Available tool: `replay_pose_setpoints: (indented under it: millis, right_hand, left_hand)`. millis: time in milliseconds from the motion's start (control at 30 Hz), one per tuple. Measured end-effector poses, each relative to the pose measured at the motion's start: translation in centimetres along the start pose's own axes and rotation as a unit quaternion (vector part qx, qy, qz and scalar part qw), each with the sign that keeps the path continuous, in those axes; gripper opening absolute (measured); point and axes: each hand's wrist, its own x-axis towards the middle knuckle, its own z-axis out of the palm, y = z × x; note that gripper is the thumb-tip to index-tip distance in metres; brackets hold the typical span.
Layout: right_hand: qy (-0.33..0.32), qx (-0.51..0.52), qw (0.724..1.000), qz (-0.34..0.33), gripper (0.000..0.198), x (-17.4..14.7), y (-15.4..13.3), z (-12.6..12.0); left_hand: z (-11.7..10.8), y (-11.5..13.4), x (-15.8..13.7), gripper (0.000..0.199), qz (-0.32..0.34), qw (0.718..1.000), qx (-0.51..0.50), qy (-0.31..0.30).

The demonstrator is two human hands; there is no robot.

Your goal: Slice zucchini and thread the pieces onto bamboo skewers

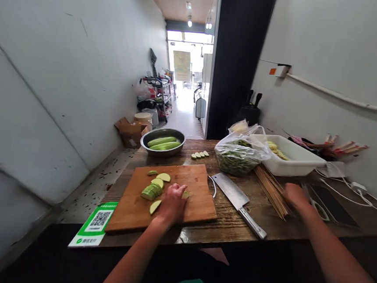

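Note:
My left hand (173, 200) rests on the wooden cutting board (199, 204), its fingers curled in, with a green-edged zucchini slice (185, 195) at the thumb side. Left of it a leaning row of zucchini slices (151, 192) sits among several loose half-round pieces (164, 177). My right hand (295, 195) is at the right edge of a bundle of wooden skewers (270, 188); its fingers are blurred and partly hidden. Between the hands lies a cleaver (233, 194), handle toward me. Behind the board, a short row of slices (200, 155) appears threaded on a skewer.
A metal bowl (145, 145) holds whole zucchini (165, 145) behind the board. A plastic bag of greens (240, 157) and a white tub (301, 164) stand back right. Scissors (320, 211), a dark phone-like slab (334, 206) and white cables (365, 194) lie right. A QR-code card (97, 224) touches the board's left.

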Motion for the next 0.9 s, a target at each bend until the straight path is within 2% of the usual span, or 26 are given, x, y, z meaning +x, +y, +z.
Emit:
replay_pose_setpoints:
  millis: [67, 133, 200, 233, 267, 300, 400, 433, 467, 567, 633, 733, 800, 833, 900]
  right_hand:
    - [-0.021, -0.013, 1.0, -0.013, 0.018, -0.6, 0.4, -0.3]
    - [-0.014, 0.015, 1.0, -0.011, 0.023, -2.4, -0.1, -0.5]
    - [0.041, 0.106, 0.994, -0.001, 0.029, -5.5, -2.1, -0.6]
    - [0.073, 0.161, 0.984, -0.019, 0.034, -7.5, -3.7, -0.5]
    - [0.096, 0.224, 0.968, -0.062, 0.038, -9.6, -5.7, -0.4]
    - [0.117, 0.28, 0.95, -0.077, 0.04, -11.7, -8.0, -0.2]
    - [0.118, 0.465, 0.873, -0.091, 0.039, -17.5, -14.6, 0.4]
    - [0.127, 0.492, 0.854, -0.107, 0.038, -18.8, -16.3, 0.7]
    - [0.132, 0.492, 0.85, -0.132, 0.035, -19.9, -17.7, 0.9]
    - [0.133, 0.459, 0.852, -0.211, 0.031, -21.3, -19.6, 1.3]
    - [0.123, 0.448, 0.853, -0.239, 0.032, -21.2, -19.9, 1.4]
    - [0.103, 0.435, 0.854, -0.267, 0.032, -20.5, -20.5, 1.3]
    - [0.092, 0.407, 0.864, -0.281, 0.032, -19.8, -21.2, 1.2]
    - [0.087, 0.386, 0.873, -0.284, 0.031, -19.3, -21.6, 1.2]
    - [0.076, 0.345, 0.89, -0.289, 0.031, -18.3, -22.1, 1.0]
  left_hand:
    - [0.1, -0.1, -0.4, 0.041, -0.004, 1.0, -0.025, -0.006]
    - [0.5, -0.4, -1.1, 0.04, 0.001, 0.997, -0.082, -0.001]
    - [1.2, -0.8, -2.0, 0.037, 0.009, 0.988, -0.155, 0.023]
    - [1.5, -0.9, -2.4, 0.035, 0.011, 0.981, -0.19, 0.04]
    - [1.7, -1.0, -2.8, 0.032, 0.01, 0.973, -0.222, 0.054]
    - [1.8, -1.1, -3.1, 0.028, 0.003, 0.965, -0.252, 0.067]
    - [1.4, -1.2, -3.7, 0.019, -0.047, 0.934, -0.342, 0.092]
    - [1.2, -1.2, -3.7, 0.019, -0.072, 0.916, -0.383, 0.098]
    - [0.8, -1.2, -3.6, 0.022, -0.099, 0.891, -0.432, 0.101]
    - [-0.1, -1.5, -2.8, 0.036, -0.182, 0.782, -0.59, 0.087]
    - [-0.5, -1.6, -2.1, 0.044, -0.22, 0.727, -0.648, 0.064]
    - [-0.6, -1.2, -0.9, 0.048, -0.235, 0.692, -0.683, 0.004]
    - [-0.4, -0.7, -0.2, 0.047, -0.228, 0.67, -0.705, -0.039]
    - [-0.3, -0.4, 0.2, 0.047, -0.224, 0.663, -0.712, -0.053]
    - [-0.1, 0.0, 1.0, 0.046, -0.219, 0.668, -0.709, -0.06]
